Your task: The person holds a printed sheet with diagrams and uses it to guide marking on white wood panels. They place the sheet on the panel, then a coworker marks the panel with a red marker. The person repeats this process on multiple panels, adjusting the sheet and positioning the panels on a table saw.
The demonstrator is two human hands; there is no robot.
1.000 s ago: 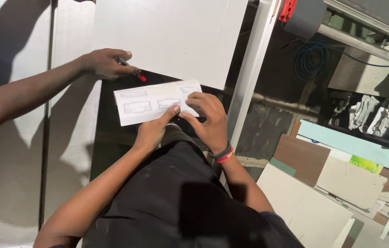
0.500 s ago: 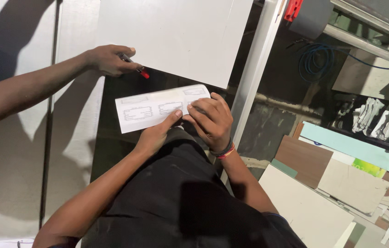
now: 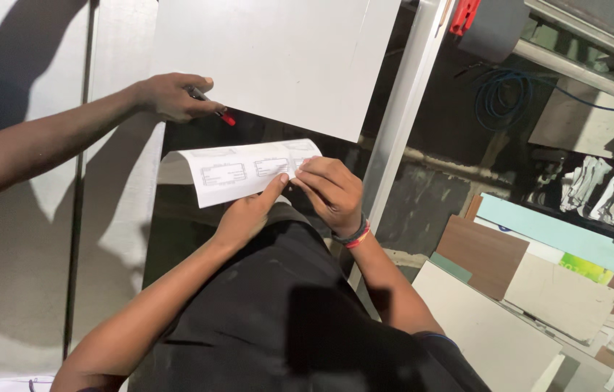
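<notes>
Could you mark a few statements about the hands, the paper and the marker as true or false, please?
1. Both of the person's hands, left hand and right hand, touch the paper sheet. True.
2. The paper sheet is blank. False: box-like line drawings are printed on it.
3. The red-tipped marker is held by a co-worker's hand reaching in from the left. True.
4. The person's right wrist is bare. False: a wristband in dark and red sits on it.
5. The white panel lies below the paper sheet in the picture. False: it is above it, beside the marker tip.
</notes>
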